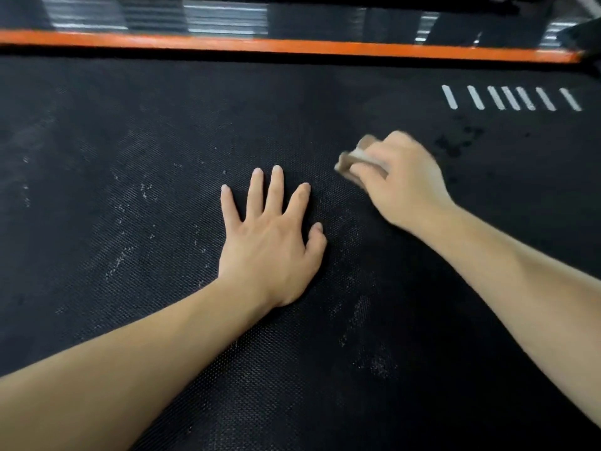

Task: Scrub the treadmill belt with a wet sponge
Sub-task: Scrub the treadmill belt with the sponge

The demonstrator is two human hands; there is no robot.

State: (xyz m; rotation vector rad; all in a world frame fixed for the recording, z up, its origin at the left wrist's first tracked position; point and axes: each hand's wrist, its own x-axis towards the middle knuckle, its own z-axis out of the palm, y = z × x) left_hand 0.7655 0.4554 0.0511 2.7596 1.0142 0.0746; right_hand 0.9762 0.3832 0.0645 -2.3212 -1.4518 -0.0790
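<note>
Step in hand looks like scrubbing mid-belt. The right hand (403, 180) has its fingers curled over a tan sponge (357, 159), gripping it from above and pressing it onto the treadmill belt (162, 141). Hand and sponge are blurred, so the exact finger placement can't be told. The sponge sits on the belt just beyond and right of the left fingertips, not touching them. The left hand (273, 236) lies flat, palm down, fingers straight and spread, thumb out to the side. It holds nothing and just rests on the belt, probably bracing the body or keeping the belt from sliding. Whitish dust marks (120, 255) are scattered left of and below the left hand, more lower right, so a lot of the belt looks not yet done. Dark wet-looking spots (455, 144) lie just right of the sponge hand, likely drips or an already wiped patch. White stripes (510, 98) are printed on the belt far right, and an orange side strip (292, 47) runs along the far edge. To do it well: keep the sponge flat with firm even pressure, use overlapping strokes, work toward the dusty patches on the left, shift the bracing hand off unclean areas, and don't let the belt roll.
</note>
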